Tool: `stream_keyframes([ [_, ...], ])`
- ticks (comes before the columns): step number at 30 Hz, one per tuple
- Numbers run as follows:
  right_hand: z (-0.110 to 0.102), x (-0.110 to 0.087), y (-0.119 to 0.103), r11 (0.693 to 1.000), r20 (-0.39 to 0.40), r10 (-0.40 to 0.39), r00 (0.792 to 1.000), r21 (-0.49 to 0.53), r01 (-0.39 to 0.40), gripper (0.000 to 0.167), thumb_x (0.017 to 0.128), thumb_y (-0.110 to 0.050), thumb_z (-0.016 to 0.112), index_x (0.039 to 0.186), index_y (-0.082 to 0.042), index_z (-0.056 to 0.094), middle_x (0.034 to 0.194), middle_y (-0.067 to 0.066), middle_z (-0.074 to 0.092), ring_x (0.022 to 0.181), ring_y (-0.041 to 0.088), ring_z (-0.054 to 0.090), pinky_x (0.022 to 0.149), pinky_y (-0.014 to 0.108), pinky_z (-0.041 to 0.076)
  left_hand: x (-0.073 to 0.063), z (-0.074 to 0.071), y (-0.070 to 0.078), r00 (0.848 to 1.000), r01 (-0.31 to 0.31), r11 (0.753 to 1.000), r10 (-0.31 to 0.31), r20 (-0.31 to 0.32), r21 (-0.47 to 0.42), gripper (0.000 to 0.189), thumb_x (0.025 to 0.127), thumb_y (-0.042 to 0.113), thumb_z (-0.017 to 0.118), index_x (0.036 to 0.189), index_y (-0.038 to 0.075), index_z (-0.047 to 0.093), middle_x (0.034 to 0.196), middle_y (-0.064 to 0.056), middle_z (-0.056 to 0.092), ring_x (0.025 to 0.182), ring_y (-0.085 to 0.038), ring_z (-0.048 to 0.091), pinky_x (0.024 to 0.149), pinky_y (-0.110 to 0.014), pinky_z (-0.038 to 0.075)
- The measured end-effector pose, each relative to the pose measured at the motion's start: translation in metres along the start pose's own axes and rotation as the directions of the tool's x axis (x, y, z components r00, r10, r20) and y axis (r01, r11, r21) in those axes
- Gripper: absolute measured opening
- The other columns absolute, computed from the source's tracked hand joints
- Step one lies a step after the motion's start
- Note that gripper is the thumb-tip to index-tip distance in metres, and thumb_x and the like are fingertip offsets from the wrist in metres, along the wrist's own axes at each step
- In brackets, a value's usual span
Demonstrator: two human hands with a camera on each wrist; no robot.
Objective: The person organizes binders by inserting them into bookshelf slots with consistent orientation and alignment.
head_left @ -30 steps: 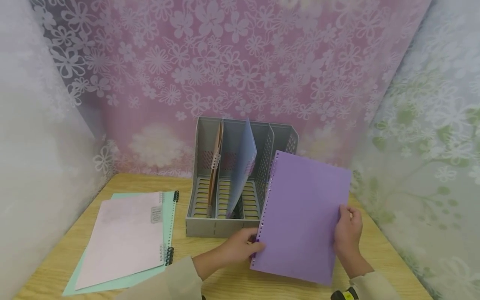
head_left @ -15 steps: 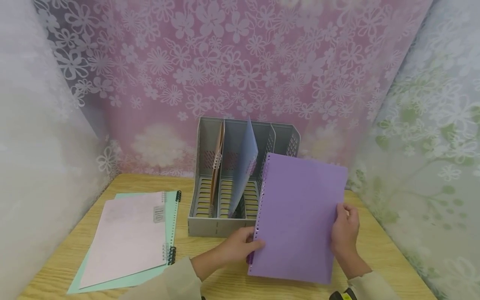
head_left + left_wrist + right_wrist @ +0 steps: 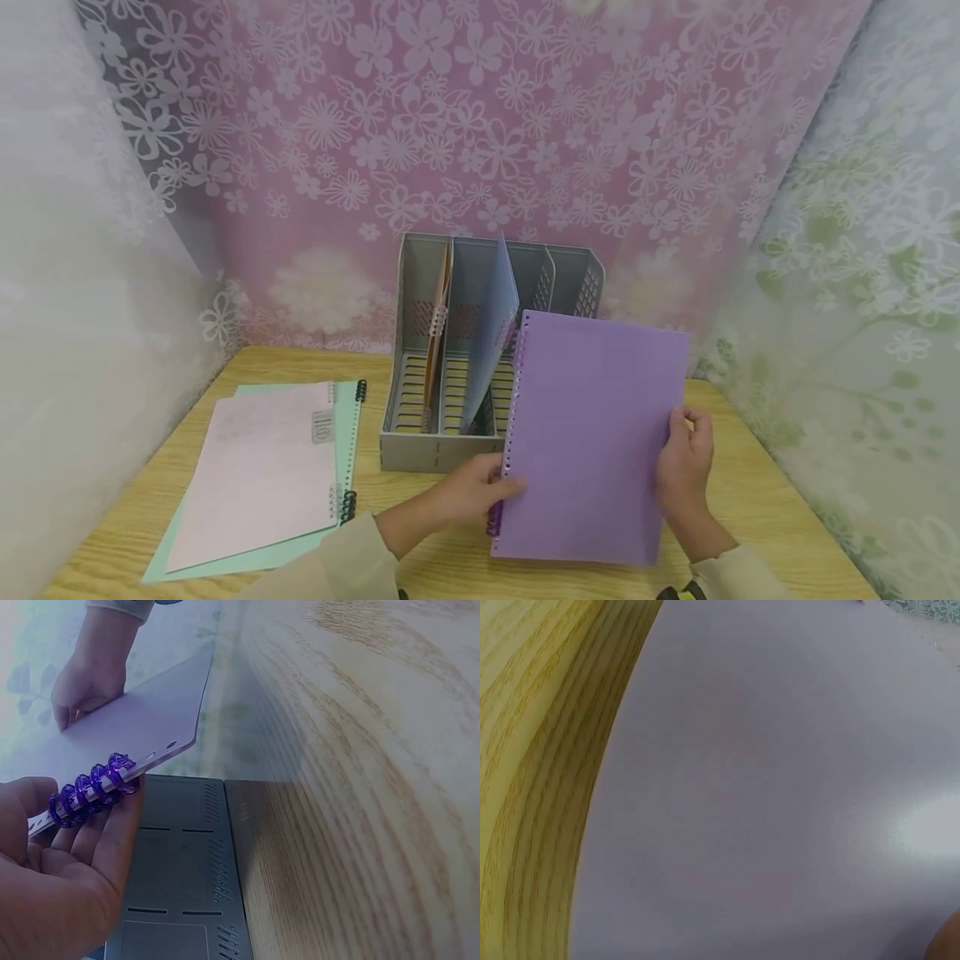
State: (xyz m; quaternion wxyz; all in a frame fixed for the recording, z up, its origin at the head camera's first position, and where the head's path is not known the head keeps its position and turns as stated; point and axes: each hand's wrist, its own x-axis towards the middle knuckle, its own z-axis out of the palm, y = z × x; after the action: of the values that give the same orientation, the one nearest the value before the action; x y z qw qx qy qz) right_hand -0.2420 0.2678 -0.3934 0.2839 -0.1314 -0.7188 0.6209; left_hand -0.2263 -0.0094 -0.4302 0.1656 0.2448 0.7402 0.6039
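A purple loose-leaf binder (image 3: pixel 592 442) is held up between my two hands, its cover facing me and its holed edge on the left. My left hand (image 3: pixel 468 493) pinches that holed edge low down, thumb in front; in the left wrist view its fingers lie beneath the purple ring coil (image 3: pixel 86 791). My right hand (image 3: pixel 686 458) grips the binder's right edge. Just behind stands a grey file organizer (image 3: pixel 442 452), partly covered by the binder. Inside it, an orange-brown binder (image 3: pixel 437 333) is in the left compartment and a blue binder (image 3: pixel 491 342) leans in the middle.
On the left of the wooden table (image 3: pixel 420 575), a pale pink binder (image 3: pixel 255 475) lies over a mint green binder (image 3: pixel 347 433) with black rings. A pink flowered curtain (image 3: pixel 450 150) hangs behind the organizer, with pale sheets at both sides.
The purple binder has shifted slightly left and become more upright, with both hands still on it. The organizer and the other binders appear a little further right in the head view.
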Motion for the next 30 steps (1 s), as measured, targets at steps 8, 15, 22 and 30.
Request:
stream_keyframes([
  [8, -0.0008, -0.0003, 0.0012, 1.000, 0.012, -0.005, 1.000, 0.022, 0.004, 0.018, 0.106, -0.032, 0.037, 0.101, -0.017, 0.046, 0.082, -0.010, 0.057, 0.073, 0.004, 0.056, 0.060, 0.019, 0.044, 0.0000, -0.0016, -0.0001, 1.000, 0.015, 1.000, -0.015, 0.025, 0.009, 0.035, 0.101, 0.020, 0.053, 0.133, 0.007, 0.056, 0.113, -0.012, 0.070, 0.097, -0.025, 0.069, 0.079, -0.034, 0.057],
  [15, -0.0008, 0.0004, 0.0019, 1.000, 0.012, 0.002, 1.000, 0.009, -0.002, 0.020, 0.106, -0.033, 0.036, 0.101, -0.017, 0.047, 0.083, -0.009, 0.057, 0.073, 0.005, 0.055, 0.061, 0.019, 0.044, -0.0001, -0.0014, -0.0008, 0.999, -0.007, 1.000, 0.007, 0.051, 0.006, 0.033, 0.101, 0.019, 0.052, 0.132, 0.006, 0.057, 0.112, -0.012, 0.070, 0.094, -0.023, 0.070, 0.076, -0.030, 0.058],
  [22, -0.0020, -0.0010, -0.0027, 1.000, 0.025, 0.001, 1.000, 0.017, -0.002, 0.021, 0.106, -0.034, 0.037, 0.101, -0.017, 0.049, 0.089, -0.008, 0.056, 0.077, 0.005, 0.054, 0.063, 0.018, 0.043, -0.0007, -0.0026, -0.0012, 0.996, -0.048, 0.999, 0.047, 0.073, 0.012, 0.031, 0.102, 0.018, 0.051, 0.130, 0.007, 0.058, 0.113, -0.010, 0.070, 0.096, -0.018, 0.070, 0.077, -0.026, 0.057],
  [30, -0.0030, 0.0025, -0.0005, 1.000, 0.017, -0.025, 1.000, -0.015, 0.025, 0.025, 0.106, -0.032, 0.038, 0.098, -0.012, 0.052, 0.095, -0.004, 0.053, 0.082, 0.006, 0.051, 0.067, 0.016, 0.042, -0.0006, -0.0055, -0.0012, 0.996, -0.075, 0.994, 0.070, 0.063, 0.074, 0.030, 0.101, 0.019, 0.053, 0.127, 0.005, 0.060, 0.107, -0.010, 0.072, 0.091, -0.015, 0.071, 0.076, -0.023, 0.056],
])
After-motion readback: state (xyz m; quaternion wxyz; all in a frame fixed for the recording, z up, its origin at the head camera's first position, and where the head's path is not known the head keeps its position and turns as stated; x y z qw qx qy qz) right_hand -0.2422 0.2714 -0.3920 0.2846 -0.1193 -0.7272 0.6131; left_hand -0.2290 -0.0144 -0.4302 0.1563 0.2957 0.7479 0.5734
